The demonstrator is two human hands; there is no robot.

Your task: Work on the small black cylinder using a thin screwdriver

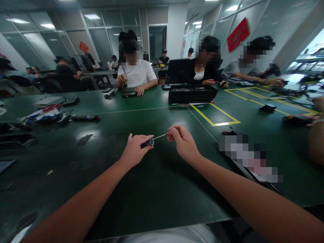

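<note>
My left hand is closed around a short black flashlight-like cylinder, whose silver-rimmed round end faces right. From the right, a thin metal shaft reaches to that end; it belongs to a slim screwdriver with a bit of red at its handle. My right hand pinches this handle between thumb and fingers, which cover most of it. Whether the shaft's tip is inside the rim or only touching it, I cannot tell. Both hands are held above the dark green table.
A long black case stands ahead, near yellow tape. To the right lies a partly blurred black-edged item. A marker-like black tool and a cluttered pile lie left. Several people sit across the table; another person's arm shows at right.
</note>
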